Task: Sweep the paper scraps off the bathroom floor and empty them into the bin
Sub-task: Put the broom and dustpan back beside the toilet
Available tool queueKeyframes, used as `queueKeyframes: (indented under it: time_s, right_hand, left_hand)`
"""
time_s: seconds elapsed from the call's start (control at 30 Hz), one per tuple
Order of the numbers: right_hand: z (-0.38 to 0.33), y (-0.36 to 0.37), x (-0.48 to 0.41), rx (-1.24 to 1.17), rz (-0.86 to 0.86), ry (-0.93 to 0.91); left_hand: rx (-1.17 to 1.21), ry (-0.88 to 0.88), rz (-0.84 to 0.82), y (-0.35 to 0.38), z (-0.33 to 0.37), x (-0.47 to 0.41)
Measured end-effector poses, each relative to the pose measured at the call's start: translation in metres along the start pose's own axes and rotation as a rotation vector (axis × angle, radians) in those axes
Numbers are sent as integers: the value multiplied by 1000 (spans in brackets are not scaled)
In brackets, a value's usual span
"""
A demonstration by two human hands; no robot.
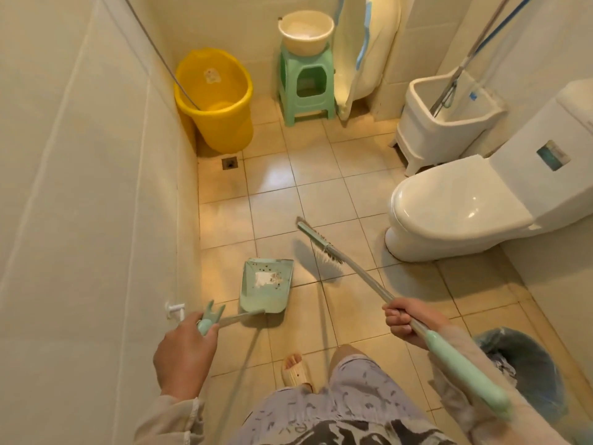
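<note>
My left hand (pixel 186 351) grips the handle of a mint green dustpan (pixel 266 284) that rests on the tiled floor near the left wall. A white paper scrap (pixel 265 278) and small dark specks lie inside the pan. My right hand (pixel 406 319) holds the metal shaft of a mint green broom (pixel 321 244), whose bristle head is lifted just right of the pan and tilted. The bin (pixel 529 370), lined with a blue bag, stands at the lower right beside my right arm.
A white toilet (pixel 459 203) fills the right side. At the back stand a yellow bucket (pixel 215 97), a green stool (pixel 305 85) carrying a cream basin, and a white mop sink (pixel 446 114). A floor drain (pixel 229 162) sits near the bucket. My slippered foot (pixel 295 370) is below the pan.
</note>
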State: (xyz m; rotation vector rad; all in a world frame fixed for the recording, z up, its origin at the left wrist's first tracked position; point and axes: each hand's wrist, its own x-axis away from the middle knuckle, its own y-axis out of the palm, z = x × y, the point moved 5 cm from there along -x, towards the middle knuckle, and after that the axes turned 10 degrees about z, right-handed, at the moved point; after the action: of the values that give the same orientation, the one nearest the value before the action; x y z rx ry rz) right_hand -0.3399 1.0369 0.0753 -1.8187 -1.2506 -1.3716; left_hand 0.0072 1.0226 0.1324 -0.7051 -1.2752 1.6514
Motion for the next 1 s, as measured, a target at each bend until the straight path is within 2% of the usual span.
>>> queueKeyframes:
  time_s: [0.37,0.6,0.77,1.0]
  right_hand:
    - [-82,20,-57,-23,115,54]
    - [-217,55,-98,17,148,109]
    - [-315,93,-125,-41,152,90]
    - [-419,153,-156,-187,138,18]
  left_hand:
    - [52,119,8,18,106,-191]
    - [43,76,-18,35,173,-301]
    - [12,53,-50,43,208,-375]
    - [-47,188,-122,52,271,-490]
